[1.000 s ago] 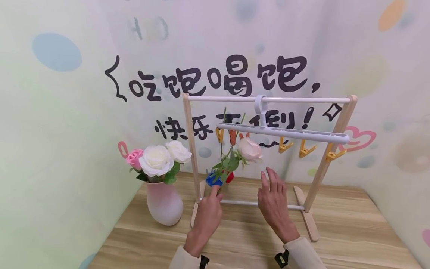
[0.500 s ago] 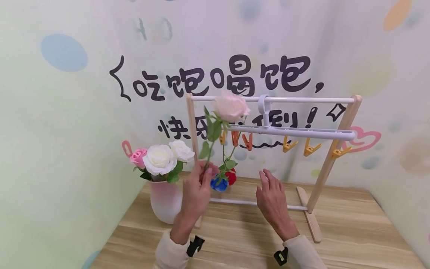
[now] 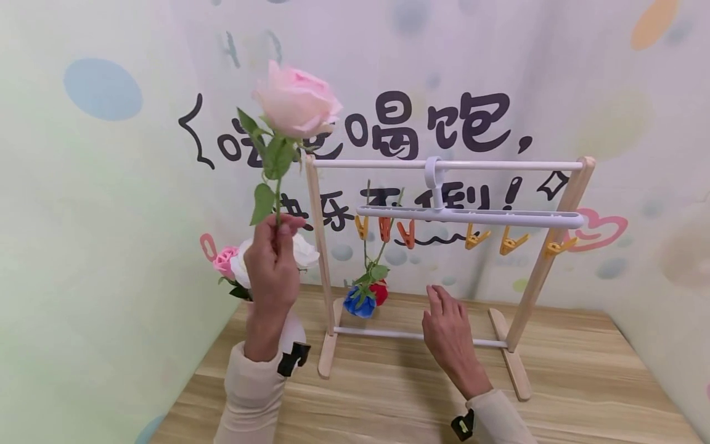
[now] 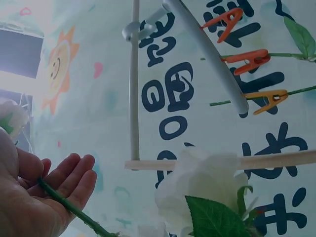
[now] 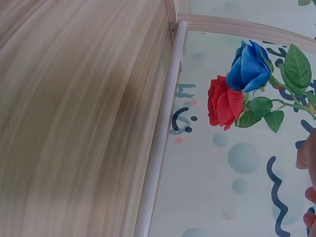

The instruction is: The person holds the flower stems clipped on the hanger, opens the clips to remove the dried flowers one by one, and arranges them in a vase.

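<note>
A pale pink rose (image 3: 299,102) stands upright in my left hand (image 3: 272,271), its stem (image 4: 74,210) pinched between thumb and fingers. That hand is raised left of the rack, in front of the vase (image 3: 294,333), whose white roses (image 3: 305,251) and pink rose (image 3: 224,262) are partly hidden. Head-down from the hanger (image 3: 488,218) hang a blue rose (image 3: 359,302) and a red rose (image 3: 379,292), their stems in a yellow clip (image 3: 362,228) and an orange clip (image 3: 384,229). My right hand (image 3: 449,333) holds nothing, fingers extended, before the rack's lower bar.
The wooden rack (image 3: 538,283) stands on the wood-grain table (image 3: 577,370) near the back wall. Another orange clip (image 3: 407,234) and several yellow clips (image 3: 513,242) on the hanger have no flowers in them. Lettering covers the wall behind.
The left hand has taken hold of the pale pink rose near the rack, turned it bloom-up and carried it up and left over the vase. The right hand has barely moved.
</note>
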`<move>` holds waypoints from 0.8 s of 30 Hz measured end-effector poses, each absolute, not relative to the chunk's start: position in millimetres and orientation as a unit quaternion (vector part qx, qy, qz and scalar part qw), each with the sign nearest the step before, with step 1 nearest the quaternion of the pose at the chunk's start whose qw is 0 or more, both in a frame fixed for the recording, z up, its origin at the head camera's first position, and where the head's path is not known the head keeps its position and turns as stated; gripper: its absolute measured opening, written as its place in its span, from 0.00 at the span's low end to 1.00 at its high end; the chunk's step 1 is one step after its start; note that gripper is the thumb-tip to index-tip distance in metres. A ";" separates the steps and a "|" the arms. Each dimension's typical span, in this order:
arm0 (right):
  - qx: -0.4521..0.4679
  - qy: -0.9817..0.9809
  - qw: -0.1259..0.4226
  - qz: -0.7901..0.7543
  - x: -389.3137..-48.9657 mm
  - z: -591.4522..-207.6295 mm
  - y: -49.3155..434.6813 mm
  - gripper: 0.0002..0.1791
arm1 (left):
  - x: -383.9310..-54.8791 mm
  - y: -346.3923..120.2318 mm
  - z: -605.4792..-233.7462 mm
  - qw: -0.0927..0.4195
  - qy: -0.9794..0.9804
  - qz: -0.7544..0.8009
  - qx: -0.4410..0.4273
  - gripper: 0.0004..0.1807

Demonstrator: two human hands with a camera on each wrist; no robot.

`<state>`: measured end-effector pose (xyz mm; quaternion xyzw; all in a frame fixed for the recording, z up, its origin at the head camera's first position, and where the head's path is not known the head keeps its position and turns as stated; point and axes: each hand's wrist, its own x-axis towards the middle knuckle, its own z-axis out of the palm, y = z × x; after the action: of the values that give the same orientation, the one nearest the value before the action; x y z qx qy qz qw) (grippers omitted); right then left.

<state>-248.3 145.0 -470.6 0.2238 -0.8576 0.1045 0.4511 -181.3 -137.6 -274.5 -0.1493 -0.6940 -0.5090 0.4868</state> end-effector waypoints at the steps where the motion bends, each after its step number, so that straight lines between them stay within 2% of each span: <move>1: 0.224 -0.858 0.451 0.104 -248.4 -471.1 144.9 0.31 | -183.2 -140.0 -274.6 0.494 -0.693 -0.505 -0.140 0.10; 6: 0.225 -0.856 0.454 0.105 -248.6 -472.9 143.8 0.31 | -194.3 -151.0 -279.4 0.516 -0.687 -0.500 -0.108 0.11; 15: 0.221 -0.860 0.448 0.107 -250.3 -471.2 140.4 0.33 | -206.2 -165.3 -293.7 0.520 -0.671 -0.524 -0.071 0.10; 24: 0.218 -0.856 0.443 0.155 -260.7 -461.7 129.1 0.32 | -214.9 -174.0 -319.7 0.495 -0.684 -0.536 -0.028 0.09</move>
<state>-260.7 129.1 -461.7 0.2178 -0.8557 0.1549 0.4432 -214.9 -174.0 -319.7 -0.0282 -0.6840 -0.5356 0.4945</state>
